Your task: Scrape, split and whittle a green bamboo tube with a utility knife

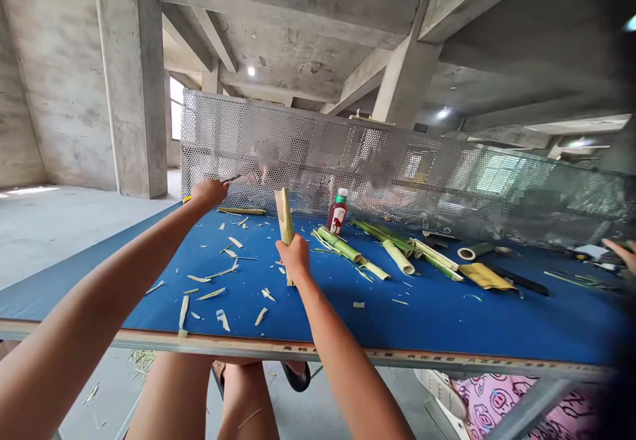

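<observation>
My left hand (211, 191) is closed, raised over the far left part of the blue table (318, 314). Out of its fist a thin dark knife blade (231, 178) points to the right; the handle is hidden by my fingers. My right hand (297, 254) grips a split bamboo piece (283, 211) and holds it upright, its lower end close to the tabletop. The pale inner wood of this piece shows. Knife and bamboo are apart. Pale bamboo shavings (212, 294) lie scattered around and below my hands.
A bottle with a red label (338, 212) stands beyond my right hand. Green bamboo lengths (340, 244), a yellow piece (484, 276) and a black strip (521, 281) lie to the right. A perforated metal screen (318, 148) borders the far edge. Another person's hand (621, 252) shows at far right.
</observation>
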Tool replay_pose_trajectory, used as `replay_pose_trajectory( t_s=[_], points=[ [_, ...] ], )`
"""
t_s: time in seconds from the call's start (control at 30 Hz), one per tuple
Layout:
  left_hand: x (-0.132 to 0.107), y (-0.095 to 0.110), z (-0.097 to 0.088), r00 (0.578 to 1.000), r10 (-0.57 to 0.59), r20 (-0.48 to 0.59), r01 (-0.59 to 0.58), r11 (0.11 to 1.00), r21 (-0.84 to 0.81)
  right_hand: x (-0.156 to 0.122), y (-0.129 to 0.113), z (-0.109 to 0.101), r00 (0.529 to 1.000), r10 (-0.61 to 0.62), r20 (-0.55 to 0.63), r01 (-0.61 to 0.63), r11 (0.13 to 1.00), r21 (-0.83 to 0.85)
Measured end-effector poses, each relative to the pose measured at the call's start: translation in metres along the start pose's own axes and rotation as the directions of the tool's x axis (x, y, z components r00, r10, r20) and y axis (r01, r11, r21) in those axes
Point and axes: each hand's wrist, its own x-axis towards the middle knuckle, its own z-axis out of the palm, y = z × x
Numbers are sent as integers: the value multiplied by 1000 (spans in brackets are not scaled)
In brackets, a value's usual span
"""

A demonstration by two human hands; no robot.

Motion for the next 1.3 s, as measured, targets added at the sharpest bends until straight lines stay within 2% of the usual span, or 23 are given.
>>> replay_pose_trajectory(
  t_s=[0.1, 0.17, 0.27, 0.33, 0.43, 0.53, 0.63, 0.7, 0.77, 0.8, 0.87, 0.97, 1.07, 1.13, 1.23, 1.3],
  points=[
    [-24, 2, 6, 996, 64, -63, -57, 993, 105, 2, 1, -1, 999, 35, -28, -34, 999, 37],
    [-53, 12, 13, 983, 170, -68, -160, 979, 129, 3, 0, -2, 998, 31, -61, -30, 999, 23],
    [-91, 29, 23, 954, 295, -60, -287, 951, 111, 2, -3, -3, 998, 34, -45, -33, 999, 28],
    [-105, 35, 26, 947, 320, -36, -314, 943, 112, 2, -3, -3, 999, 21, -39, -19, 999, 38],
    [-111, 39, 31, 943, 332, 11, -331, 937, 110, 3, -1, -2, 998, -29, -53, 30, 1000, 5],
    [-107, 39, 37, 941, 338, 15, -337, 932, 131, 4, 1, 0, 995, -86, -50, 83, 995, -59],
    [-89, 33, 37, 943, 333, -22, -324, 929, 181, 3, 1, 0, 993, -112, -37, 106, 984, -142],
    [-65, 23, 29, 976, 215, -34, -205, 961, 186, 0, 0, 1, 991, -135, 5, 134, 975, -177],
    [-38, 8, 14, 999, -46, -23, 49, 985, 167, -1, -2, 2, 987, -160, 21, 161, 973, -167],
    [-26, 1, 7, 994, -106, -40, 111, 982, 150, -2, -2, 3, 987, -157, 19, 158, 977, -141],
    [-14, -9, -6, 991, -115, -74, 124, 982, 142, 0, -1, 4, 995, -92, 42, 93, 995, -36],
    [-30, -5, -9, 993, 39, -111, -22, 988, 150, 6, 4, 6, 990, 17, 143, -43, 983, 180],
    [-72, 13, 4, 969, 226, -103, -207, 964, 165, 9, 9, 7, 987, 39, 155, -87, 945, 314],
    [-98, 25, 15, 945, 322, -55, -310, 937, 163, 9, 9, 7, 989, 46, 142, -93, 932, 350],
    [-120, 35, 32, 916, 401, 0, -397, 906, 145, 8, 6, 7, 986, 75, 150, -131, 901, 413],
    [-122, 37, 39, 913, 409, 0, -405, 903, 142, 6, 5, 6, 981, 79, 177, -154, 872, 464]
  ],
)
